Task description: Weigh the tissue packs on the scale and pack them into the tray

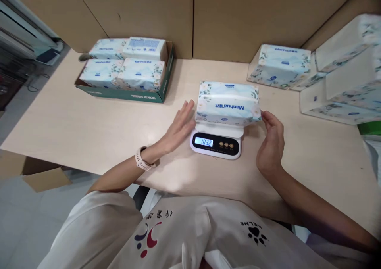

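A pack of tissues [228, 104] with a floral blue-and-white wrapper lies flat on the white kitchen scale [215, 154]. It covers most of the weighing plate. The lit display [204, 142] seems to read 103.2. Just left of the pack is my left hand [180, 127], open with its fingers stretched out; a pale-strapped watch [144, 160] sits on that wrist. At the pack's right end my right hand [270, 144] is open and slightly curved, its fingertips at the lower right corner. Whether they touch it I cannot tell. Neither hand grips anything.
Back left, a green open carton [119, 94] holds several tissue packs. More tissue packs [281, 64] stand and lie stacked along the right side of the table [119, 134]. Tall cardboard [232, 19] walls the back edge. An open box [46, 177] is on the floor at left.
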Tool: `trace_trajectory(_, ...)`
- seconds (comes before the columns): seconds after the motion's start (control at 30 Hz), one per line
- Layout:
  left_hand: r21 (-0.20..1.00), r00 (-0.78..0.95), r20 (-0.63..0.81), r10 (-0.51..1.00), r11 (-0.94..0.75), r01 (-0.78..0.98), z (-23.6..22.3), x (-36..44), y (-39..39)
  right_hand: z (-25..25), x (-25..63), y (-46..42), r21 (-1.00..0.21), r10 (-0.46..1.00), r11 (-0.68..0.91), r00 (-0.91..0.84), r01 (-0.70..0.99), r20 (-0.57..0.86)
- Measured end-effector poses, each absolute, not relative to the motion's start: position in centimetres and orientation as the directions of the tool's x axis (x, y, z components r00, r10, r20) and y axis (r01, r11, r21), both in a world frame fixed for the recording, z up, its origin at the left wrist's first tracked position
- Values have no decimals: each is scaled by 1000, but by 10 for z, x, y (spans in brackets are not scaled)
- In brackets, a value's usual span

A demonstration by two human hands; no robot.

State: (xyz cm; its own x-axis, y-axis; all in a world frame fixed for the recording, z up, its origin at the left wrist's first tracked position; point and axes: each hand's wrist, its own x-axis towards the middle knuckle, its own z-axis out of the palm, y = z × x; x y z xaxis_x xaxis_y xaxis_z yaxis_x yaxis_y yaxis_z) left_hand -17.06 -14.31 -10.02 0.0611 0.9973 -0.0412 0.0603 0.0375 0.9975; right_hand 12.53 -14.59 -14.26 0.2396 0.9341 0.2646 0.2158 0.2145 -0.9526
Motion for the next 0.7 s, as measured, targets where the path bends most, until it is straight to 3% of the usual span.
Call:
trace_trajectory(0.17,963,307,50,950,-127,236,-97,-163,-136,-134,123,-147,-889,971,169,83,425,225)
trace_trajectory(0.3,970,333,75,940,-147,195,-77,-166,-139,-114,114,-141,-882,970,208,25,422,241)
trace_trajectory(0.43,968,134,236,963,-245,55,-49,-185,-132,-79,84,-116,-820,912,409,-151,400,381)
trace_trajectory(0.53,923,-86,383,920,-380,51,-27,-215,-101,-44,39,-76,-768,848,525,-306,367,433)
trace_trajectory(0.7,871,-232,488,841,-485,76,-3,-284,-21,-10,-61,16,-851,823,493,-413,182,389)
